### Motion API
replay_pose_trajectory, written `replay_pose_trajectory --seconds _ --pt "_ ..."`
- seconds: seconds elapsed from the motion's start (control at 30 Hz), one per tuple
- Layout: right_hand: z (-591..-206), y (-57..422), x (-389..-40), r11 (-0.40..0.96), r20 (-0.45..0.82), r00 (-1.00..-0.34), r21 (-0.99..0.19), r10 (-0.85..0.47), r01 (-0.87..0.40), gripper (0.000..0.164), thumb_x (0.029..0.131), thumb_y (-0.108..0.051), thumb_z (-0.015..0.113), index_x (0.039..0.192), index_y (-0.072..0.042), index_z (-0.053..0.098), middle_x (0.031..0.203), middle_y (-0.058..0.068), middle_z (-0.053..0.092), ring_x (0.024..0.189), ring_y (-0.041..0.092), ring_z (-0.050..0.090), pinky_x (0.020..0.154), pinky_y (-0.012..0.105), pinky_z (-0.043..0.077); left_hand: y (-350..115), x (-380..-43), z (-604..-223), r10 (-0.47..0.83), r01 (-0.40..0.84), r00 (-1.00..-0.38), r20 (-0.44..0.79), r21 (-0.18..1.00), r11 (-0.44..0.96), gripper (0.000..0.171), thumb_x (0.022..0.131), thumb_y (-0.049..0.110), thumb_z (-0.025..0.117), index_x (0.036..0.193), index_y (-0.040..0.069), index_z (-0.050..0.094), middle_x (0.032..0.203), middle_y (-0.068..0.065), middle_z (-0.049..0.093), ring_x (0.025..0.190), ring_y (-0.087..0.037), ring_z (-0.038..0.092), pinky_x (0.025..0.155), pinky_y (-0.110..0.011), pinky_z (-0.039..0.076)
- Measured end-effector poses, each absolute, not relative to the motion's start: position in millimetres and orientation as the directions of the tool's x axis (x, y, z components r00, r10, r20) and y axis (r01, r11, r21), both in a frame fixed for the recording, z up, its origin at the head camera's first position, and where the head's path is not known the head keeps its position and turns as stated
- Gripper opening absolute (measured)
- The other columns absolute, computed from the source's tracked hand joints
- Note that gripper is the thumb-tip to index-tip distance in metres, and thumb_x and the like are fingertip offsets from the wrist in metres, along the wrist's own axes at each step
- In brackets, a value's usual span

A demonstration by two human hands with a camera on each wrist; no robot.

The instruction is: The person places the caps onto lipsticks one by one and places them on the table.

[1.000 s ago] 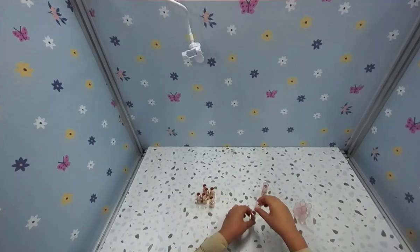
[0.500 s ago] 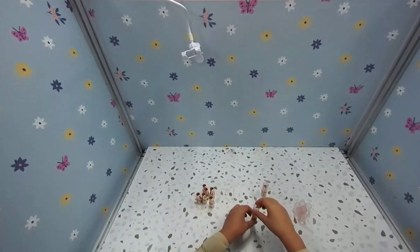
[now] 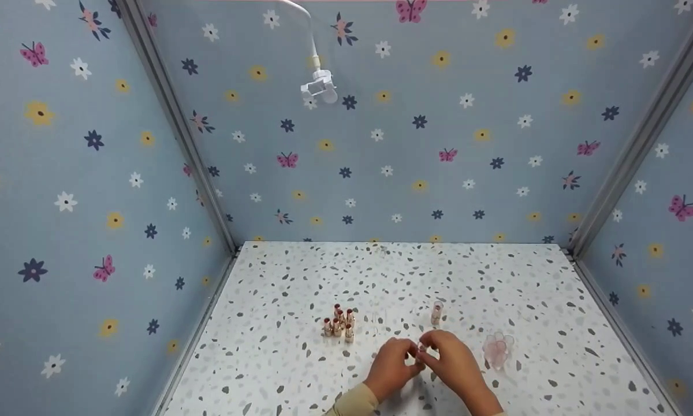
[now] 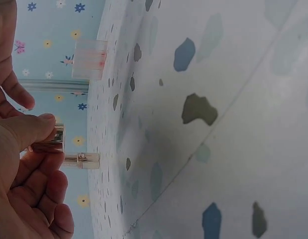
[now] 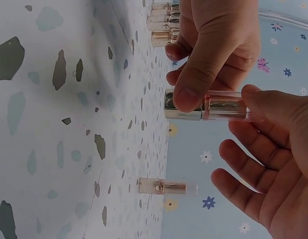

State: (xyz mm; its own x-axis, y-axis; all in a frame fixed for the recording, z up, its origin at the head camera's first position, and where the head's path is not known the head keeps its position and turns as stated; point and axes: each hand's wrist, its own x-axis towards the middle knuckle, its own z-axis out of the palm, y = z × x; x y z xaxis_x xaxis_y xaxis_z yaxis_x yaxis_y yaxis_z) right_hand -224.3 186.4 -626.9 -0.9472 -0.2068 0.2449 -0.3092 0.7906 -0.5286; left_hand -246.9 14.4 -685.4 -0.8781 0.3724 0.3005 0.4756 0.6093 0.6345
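Observation:
A lipstick (image 5: 183,105) with a shiny gold base stands upright between my two hands. My left hand (image 3: 391,364) pinches that base between thumb and fingers. Its clear cap (image 5: 226,105) covers the upper part, and my right hand (image 3: 455,361) holds the cap's top end with thumb and forefinger. In the right wrist view, the other right fingers spread loosely beside it. Both hands hover just over the table, and in the head view they hide most of the lipstick. Behind them a second lipstick (image 3: 436,312), capped, stands upright.
Several uncapped lipsticks (image 3: 339,323) with red tips stand grouped on the left. To the right sits a clear pinkish flower-shaped piece (image 3: 498,349). The speckled white table (image 3: 265,277) meets patterned walls (image 3: 404,115). A white bracket (image 3: 319,86) hangs high at the back.
My right hand has brought the clear cap from beside the lipstick to over it and lowered it slightly. My left hand has stayed nearly still, gripping the base.

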Motion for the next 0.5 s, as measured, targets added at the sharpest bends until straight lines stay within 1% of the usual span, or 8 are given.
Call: replay_pose_trajectory --seconds 0.07,0.27,0.4,0.5 --pt "-627.8 187.1 -224.4 0.784 0.242 -0.948 -0.538 -0.209 -0.31 0.019 0.085 -0.02 0.084 0.098 -0.018 0.07 0.09 -0.005 0.066 0.084 0.017 0.062 0.071 0.034 0.05 14.8 -246.9 -684.9 0.376 0.478 -0.877 0.3 0.628 0.614 0.014 0.083 0.028 0.083 0.091 0.022 0.072 0.084 0.009 0.07 0.076 -0.002 0.054 0.072 -0.02 0.045" --pt "-630.9 189.3 -225.0 0.755 0.226 -0.952 -0.582 -0.207 -0.302 0.018 0.086 -0.02 0.082 0.095 -0.023 0.067 0.09 -0.001 0.066 0.084 0.02 0.062 0.069 0.031 0.048 15.6 -248.4 -684.1 0.387 0.488 -0.872 0.3 0.602 0.632 0.015 0.083 0.031 0.083 0.089 0.022 0.072 0.082 0.007 0.071 0.074 -0.002 0.051 0.07 -0.019 0.043" --pt "-632.5 190.7 -225.3 0.74 0.209 -0.957 -0.609 -0.199 -0.287 0.018 0.087 -0.023 0.082 0.095 -0.024 0.066 0.088 -0.008 0.063 0.084 0.02 0.063 0.068 0.028 0.047 15.0 -248.4 -683.2 0.387 0.512 -0.859 0.335 0.586 0.629 0.015 0.082 0.031 0.083 0.088 0.021 0.072 0.082 0.005 0.072 0.072 -0.002 0.051 0.068 -0.019 0.042" --pt "-633.8 191.6 -225.2 0.735 0.195 -0.961 -0.619 -0.196 -0.275 0.018 0.087 -0.024 0.082 0.096 -0.025 0.066 0.088 -0.012 0.061 0.085 0.019 0.063 0.068 0.027 0.047 15.2 -248.2 -682.7 0.388 0.522 -0.853 0.35 0.576 0.629 0.015 0.082 0.031 0.083 0.087 0.021 0.073 0.081 0.006 0.072 0.072 -0.002 0.051 0.068 -0.018 0.042"
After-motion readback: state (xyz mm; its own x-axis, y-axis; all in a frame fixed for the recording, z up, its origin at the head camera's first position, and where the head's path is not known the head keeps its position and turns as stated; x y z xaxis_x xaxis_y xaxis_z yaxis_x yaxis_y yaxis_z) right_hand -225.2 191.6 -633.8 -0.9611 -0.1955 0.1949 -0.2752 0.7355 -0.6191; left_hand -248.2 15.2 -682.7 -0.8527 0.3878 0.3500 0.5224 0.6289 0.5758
